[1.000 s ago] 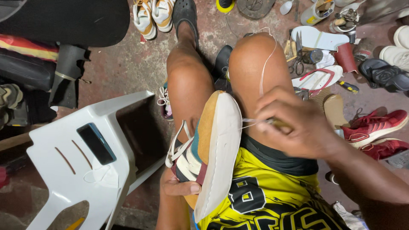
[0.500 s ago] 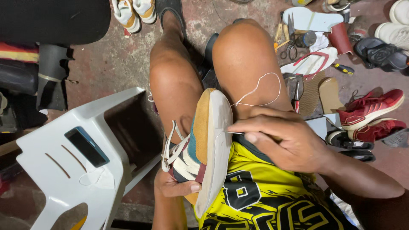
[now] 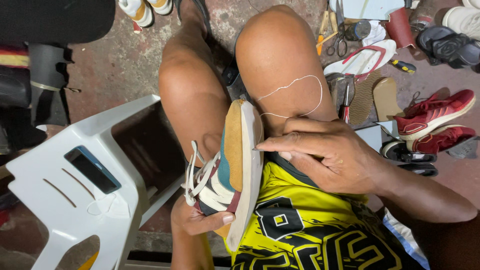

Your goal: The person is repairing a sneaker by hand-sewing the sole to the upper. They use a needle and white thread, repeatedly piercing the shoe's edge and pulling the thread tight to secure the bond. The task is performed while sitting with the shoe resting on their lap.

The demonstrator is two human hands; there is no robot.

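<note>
View: looking down at a seated person's bare knees and lap, over a yellow and black shirt [image 3: 310, 225].
Shoe: a sneaker [image 3: 227, 165] with white laces stands on edge between the thighs, its pale sole [image 3: 250, 165] facing 3 o'clock, toe toward 12 o'clock.
Left hand: the left hand [image 3: 200, 217] cups the sneaker from 6 o'clock, fingers curled around the heel end, thumb lying across the sole edge.
Right hand: the right hand [image 3: 325, 155] comes in from 3 o'clock, fingers pinched together, their tips touching the sole's edge about midway along. Whether they hold a needle cannot be told.
Thread: a white thread [image 3: 300, 85] loops over the right knee at 12 o'clock from the fingers.
Left side: a white plastic chair [image 3: 65, 200] at 9 o'clock carries a dark phone [image 3: 92, 170].
Floor: red sneakers [image 3: 435, 117], a flip-flop [image 3: 362, 57] and scissors [image 3: 340, 45] lie at 2 o'clock.
</note>
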